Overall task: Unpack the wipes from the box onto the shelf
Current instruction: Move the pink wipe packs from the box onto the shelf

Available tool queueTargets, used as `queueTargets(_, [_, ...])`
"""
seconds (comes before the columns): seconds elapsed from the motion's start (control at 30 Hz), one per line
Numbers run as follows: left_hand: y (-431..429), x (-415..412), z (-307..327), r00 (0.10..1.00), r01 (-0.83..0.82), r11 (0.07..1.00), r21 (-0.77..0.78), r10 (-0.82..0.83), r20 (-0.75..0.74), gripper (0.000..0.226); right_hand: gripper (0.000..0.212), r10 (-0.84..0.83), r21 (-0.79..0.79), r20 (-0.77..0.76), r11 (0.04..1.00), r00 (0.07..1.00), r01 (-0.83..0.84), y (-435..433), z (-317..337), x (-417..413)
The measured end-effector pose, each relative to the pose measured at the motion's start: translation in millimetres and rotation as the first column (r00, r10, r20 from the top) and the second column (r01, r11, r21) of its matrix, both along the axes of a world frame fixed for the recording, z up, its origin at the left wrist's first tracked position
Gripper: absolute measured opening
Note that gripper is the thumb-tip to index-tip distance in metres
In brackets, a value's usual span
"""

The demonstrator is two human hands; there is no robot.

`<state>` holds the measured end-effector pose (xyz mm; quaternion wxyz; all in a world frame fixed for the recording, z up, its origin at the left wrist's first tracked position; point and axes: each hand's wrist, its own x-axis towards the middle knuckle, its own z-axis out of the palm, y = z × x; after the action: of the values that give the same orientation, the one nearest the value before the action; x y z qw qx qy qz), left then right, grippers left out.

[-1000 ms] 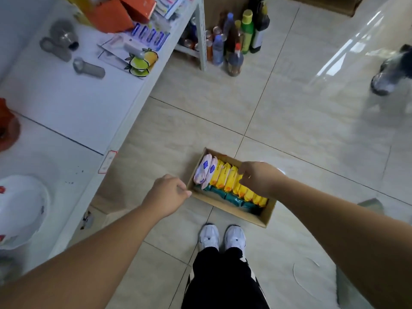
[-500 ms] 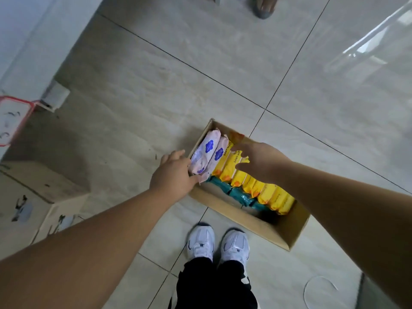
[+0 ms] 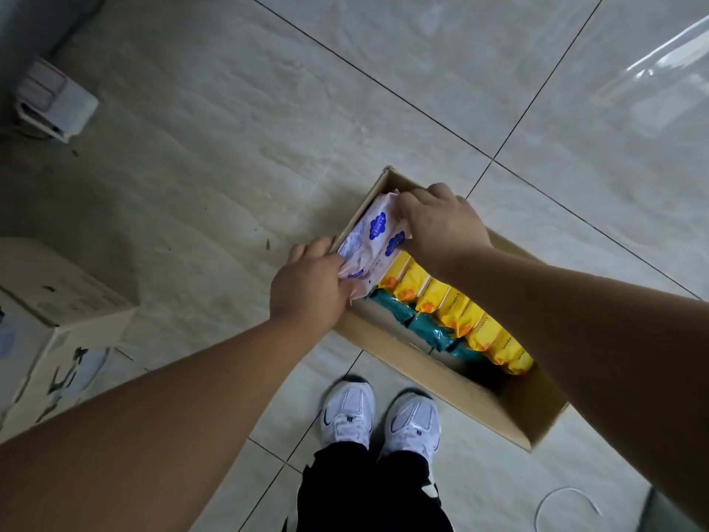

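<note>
I am bending over the box [image 3: 441, 378] on the floor, and both grips are clamping the pink wipes packs [image 3: 370, 240] at its left end. My left grip [image 3: 307, 286] is pinching the end nearest me, fingers curling into the wrapper. My right grip [image 3: 441, 220] is curling over the far end and the side facing the yellow packs [image 3: 460, 312].

The pink wipes packs are standing on edge, their long axis running away from me across the short width of the box, so one grip is sitting at each end of that axis. I cannot tell whether they are clear of the bottom. The green packs [image 3: 422, 328] are lying along the near wall.

I am judging that the lift should go straight up with both ends level, so nothing is dragging on the yellow packs. Then comes the carry to the shelf, which is not showing here.
</note>
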<state>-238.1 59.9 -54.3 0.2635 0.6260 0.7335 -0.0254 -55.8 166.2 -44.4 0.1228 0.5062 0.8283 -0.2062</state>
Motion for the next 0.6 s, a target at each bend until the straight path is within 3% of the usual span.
queueTargets(0.27, [0, -11, -15, 0.945, -0.223, 0.975, 0.001, 0.216, 0.247, 0.013, 0.016, 0.029, 0.094, 0.113, 0.995, 0.993, -0.039, 1, -4, 2])
queueTargets(0.4, [-2, -20, -8, 0.903, -0.289, 0.957, 0.007, 0.270, 0.335, 0.011, 0.023, -0.015, -0.034, 0.071, 0.999, 0.997, 0.017, -14, 4, 15])
queueTargets(0.47, [0, -21, 3, 0.878, -0.295, 0.956, 0.004, 0.269, 0.395, 0.011, 0.021, -0.096, -0.106, -0.019, 0.990, 0.995, 0.093, -21, 12, 19])
queueTargets(0.6, [6, -16, 35, 0.772, -0.378, 0.915, -0.144, 0.397, 0.496, 0.021, 0.014, -0.338, -0.281, -0.115, 0.913, 0.934, 0.296, -28, 40, 33])
